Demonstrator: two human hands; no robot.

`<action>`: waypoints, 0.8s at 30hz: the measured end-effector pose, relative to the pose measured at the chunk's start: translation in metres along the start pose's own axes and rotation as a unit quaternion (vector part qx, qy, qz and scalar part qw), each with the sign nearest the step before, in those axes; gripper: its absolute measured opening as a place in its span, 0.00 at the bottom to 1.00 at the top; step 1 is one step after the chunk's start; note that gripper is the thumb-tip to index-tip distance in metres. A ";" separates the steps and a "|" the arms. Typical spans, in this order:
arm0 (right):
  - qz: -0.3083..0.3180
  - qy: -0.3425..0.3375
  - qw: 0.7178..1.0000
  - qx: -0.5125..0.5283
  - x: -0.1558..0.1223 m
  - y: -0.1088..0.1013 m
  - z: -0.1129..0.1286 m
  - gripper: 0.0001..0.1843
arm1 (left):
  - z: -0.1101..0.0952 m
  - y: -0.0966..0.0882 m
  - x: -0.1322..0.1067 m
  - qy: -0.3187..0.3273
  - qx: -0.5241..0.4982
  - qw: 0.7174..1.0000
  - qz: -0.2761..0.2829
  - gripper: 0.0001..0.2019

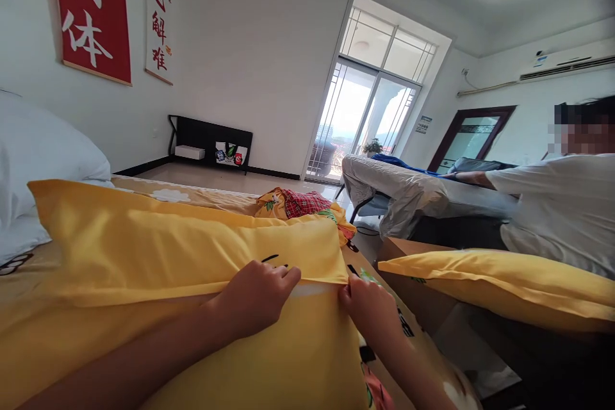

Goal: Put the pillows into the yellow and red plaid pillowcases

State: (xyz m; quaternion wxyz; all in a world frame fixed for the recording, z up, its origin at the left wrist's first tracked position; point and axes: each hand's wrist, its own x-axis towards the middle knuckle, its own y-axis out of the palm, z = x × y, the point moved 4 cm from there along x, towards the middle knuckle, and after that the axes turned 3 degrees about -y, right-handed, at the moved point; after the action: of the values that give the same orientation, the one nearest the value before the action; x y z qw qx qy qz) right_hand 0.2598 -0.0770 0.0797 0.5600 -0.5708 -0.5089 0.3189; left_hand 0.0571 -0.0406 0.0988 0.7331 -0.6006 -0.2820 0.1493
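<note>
Two hands on one yellow pillowcase (168, 246), and that's pretty much the whole middle of the head view. The case lies right under and in front of both hands, with a big loose flap spreading away from them to the left, over a patterned bedspread (211, 192). The left hand (264, 295) is closed up, fingers curled on the flap's near edge, close to a little dark printed mark. The right hand (368, 304) is just beside it, pinching the flap's right-hand corner between thumb and fingers. So both grips are narrow, with cloth in each (what the hidden fingertips do, I can't tell). A pale strip shows under the edge between them, and the plain yellow body runs down toward the wearer, below the left forearm.

Around it: a white pillow (52, 154) off to the left, a bunched red plaid cloth (307, 203) just beyond the flap, and another yellow pillow (500, 285) to the right, apart from the right hand. Past that, a person in a white shirt (562, 198) reaches across a plastic-covered surface (384, 178).
</note>
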 end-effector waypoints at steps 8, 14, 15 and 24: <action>-0.018 0.023 1.000 -0.003 0.006 -0.019 -0.003 0.14 | 0.008 -0.007 0.000 0.013 0.012 0.999 -0.042 0.09; -0.071 0.007 0.997 0.005 0.025 -0.012 0.009 0.12 | 0.029 0.010 0.007 0.019 -0.018 0.998 -0.057 0.07; -0.073 -0.002 0.997 0.007 0.030 -0.003 0.013 0.12 | 0.033 0.018 0.007 0.023 -0.026 0.998 -0.044 0.07; -0.098 -0.178 0.958 0.202 0.070 0.062 0.009 0.16 | 0.132 0.007 -0.032 -0.099 -0.227 0.965 0.091 0.15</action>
State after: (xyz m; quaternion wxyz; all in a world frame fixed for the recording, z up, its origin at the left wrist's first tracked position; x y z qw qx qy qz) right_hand 0.2843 0.0010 0.0333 0.5925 -0.3272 -0.5786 0.4551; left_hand -0.0460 0.0483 0.0998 0.5294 -0.7565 -0.3236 0.2067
